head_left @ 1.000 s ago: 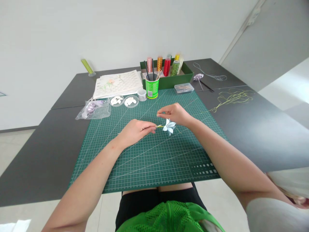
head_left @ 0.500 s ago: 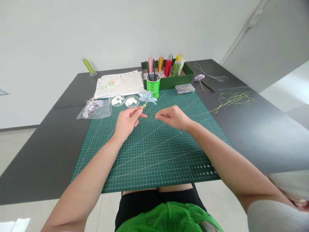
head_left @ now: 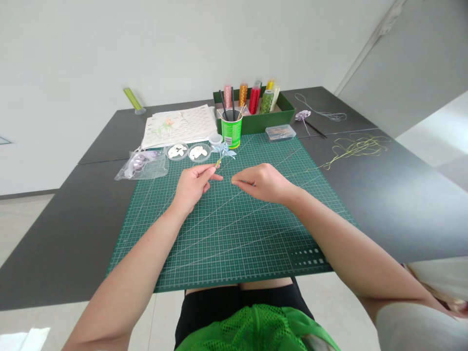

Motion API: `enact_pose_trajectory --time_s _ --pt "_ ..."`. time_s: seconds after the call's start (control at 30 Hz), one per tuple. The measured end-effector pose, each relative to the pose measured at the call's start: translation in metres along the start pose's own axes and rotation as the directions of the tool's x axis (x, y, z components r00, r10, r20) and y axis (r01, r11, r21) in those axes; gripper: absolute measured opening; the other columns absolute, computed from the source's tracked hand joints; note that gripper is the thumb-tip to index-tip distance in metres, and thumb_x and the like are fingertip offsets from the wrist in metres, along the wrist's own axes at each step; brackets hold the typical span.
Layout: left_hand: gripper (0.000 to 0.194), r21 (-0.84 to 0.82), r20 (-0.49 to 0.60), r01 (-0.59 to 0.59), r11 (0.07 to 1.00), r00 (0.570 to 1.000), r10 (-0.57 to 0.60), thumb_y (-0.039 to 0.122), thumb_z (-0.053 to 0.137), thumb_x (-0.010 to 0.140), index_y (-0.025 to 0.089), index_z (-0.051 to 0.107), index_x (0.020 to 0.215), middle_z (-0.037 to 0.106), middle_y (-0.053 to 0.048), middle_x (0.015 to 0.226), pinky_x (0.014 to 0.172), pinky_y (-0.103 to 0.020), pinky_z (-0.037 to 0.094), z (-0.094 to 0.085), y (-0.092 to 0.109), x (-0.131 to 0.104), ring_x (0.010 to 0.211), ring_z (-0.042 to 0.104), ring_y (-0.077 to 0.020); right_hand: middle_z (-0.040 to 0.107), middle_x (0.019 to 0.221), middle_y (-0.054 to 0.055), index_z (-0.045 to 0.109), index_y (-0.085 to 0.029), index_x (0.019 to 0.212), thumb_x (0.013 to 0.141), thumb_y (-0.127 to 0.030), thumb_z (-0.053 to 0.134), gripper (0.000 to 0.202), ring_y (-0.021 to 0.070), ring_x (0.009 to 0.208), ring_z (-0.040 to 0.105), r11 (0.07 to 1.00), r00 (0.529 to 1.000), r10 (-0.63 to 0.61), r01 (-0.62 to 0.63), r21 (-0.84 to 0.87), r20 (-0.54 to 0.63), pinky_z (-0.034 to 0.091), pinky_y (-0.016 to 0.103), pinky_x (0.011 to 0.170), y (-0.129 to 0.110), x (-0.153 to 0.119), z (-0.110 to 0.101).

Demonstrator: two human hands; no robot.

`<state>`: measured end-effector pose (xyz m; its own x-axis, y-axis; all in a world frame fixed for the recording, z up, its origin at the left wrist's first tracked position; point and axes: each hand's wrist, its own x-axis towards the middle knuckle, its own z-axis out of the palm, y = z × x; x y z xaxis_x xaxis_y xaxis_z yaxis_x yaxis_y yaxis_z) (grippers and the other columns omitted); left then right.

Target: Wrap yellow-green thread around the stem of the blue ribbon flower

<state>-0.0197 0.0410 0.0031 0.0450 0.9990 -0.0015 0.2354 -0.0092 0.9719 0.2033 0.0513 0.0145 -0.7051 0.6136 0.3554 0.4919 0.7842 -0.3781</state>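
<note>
My left hand (head_left: 193, 187) pinches the thin stem of a blue artificial flower (head_left: 224, 150) between thumb and fingers, with its petals pointing up and away. Yellow-green wrapping (head_left: 218, 163) covers the stem just above the fingertips. To the right, my right hand (head_left: 258, 181) is closed in a pinch, a small gap from the left fingertips. A fine yellow-green thread (head_left: 312, 170) runs from a loose tangle across the mat toward this hand; at the fingertips it is too fine to see clearly. Both hands are above the green cutting mat (head_left: 226, 243).
Behind the flower stand a green cup (head_left: 231, 130) of sticks and a dark green box (head_left: 270, 119) with thread spools. Dishes of white pieces (head_left: 177, 151), a plastic bag (head_left: 146, 165) and paper sheets (head_left: 179, 127) lie left. Right are a clear case (head_left: 280, 133) and tangled thread (head_left: 354, 148).
My right hand has shifted slightly left and toward me, its pinch still closed. The blue flower has turned a little in my left hand, which stays almost in place.
</note>
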Motion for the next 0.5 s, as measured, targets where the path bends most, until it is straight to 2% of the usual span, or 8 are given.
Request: enact_pose_trajectory --time_s 0.13,0.27,0.37,0.43,0.5 --pt "0.031 0.083 0.094 0.032 0.996 0.995 -0.040 0.037 0.063 0.090 0.015 0.077 0.109 0.079 -0.010 0.086 0.041 -0.021 0.033 0.000 -0.002 0.000 0.042 0.043 -0.0061 0.071 0.077 0.003 0.071 -0.019 0.083 0.099 -0.024 0.047 0.029 0.0138 0.070 0.061 0.999 0.997 -0.004 0.001 -0.040 -0.077 0.035 0.026 0.062 0.000 -0.001 0.000" --pt "0.027 0.181 0.214 0.059 0.982 0.972 -0.098 0.033 0.061 0.091 0.017 0.078 0.105 0.079 -0.008 0.084 0.041 -0.021 0.034 0.001 -0.002 -0.001 0.042 0.044 -0.0072 0.072 0.077 0.003 0.073 -0.018 0.088 0.100 -0.027 0.051 0.027 0.0133 0.070 0.063 0.999 0.987 -0.038 0.033 -0.038 -0.159 0.038 0.025 0.061 0.000 0.000 0.000" --pt "0.025 0.270 0.287 0.030 0.962 0.952 -0.110 0.032 0.057 0.092 0.018 0.078 0.097 0.078 -0.005 0.080 0.041 -0.021 0.033 0.004 0.000 -0.004 0.043 0.046 -0.0083 0.073 0.078 0.003 0.074 -0.018 0.087 0.100 -0.028 0.053 0.026 0.0128 0.071 0.064 0.998 0.982 -0.057 0.052 -0.035 -0.179 0.037 0.024 0.059 0.000 0.000 0.001" --pt "0.028 0.333 0.322 -0.016 0.943 0.942 -0.098 0.034 0.056 0.093 0.019 0.079 0.088 0.072 -0.002 0.066 0.043 -0.022 0.033 0.005 0.001 -0.007 0.043 0.046 -0.0095 0.073 0.078 0.003 0.074 -0.018 0.087 0.100 -0.027 0.053 0.026 0.0126 0.071 0.064 0.998 0.983 -0.061 0.056 -0.037 -0.173 0.037 0.024 0.059 0.000 0.000 0.001" --pt "0.033 0.396 0.349 -0.061 0.916 0.933 -0.089 0.037 0.054 0.095 0.019 0.078 0.080 0.057 0.002 0.048 0.044 -0.023 0.031 0.007 0.003 -0.010 0.041 0.043 -0.0104 0.073 0.077 0.003 0.074 -0.018 0.086 0.100 -0.026 0.054 0.026 0.0123 0.070 0.064 0.998 0.983 -0.062 0.056 -0.039 -0.172 0.036 0.024 0.058 0.000 0.000 0.001"
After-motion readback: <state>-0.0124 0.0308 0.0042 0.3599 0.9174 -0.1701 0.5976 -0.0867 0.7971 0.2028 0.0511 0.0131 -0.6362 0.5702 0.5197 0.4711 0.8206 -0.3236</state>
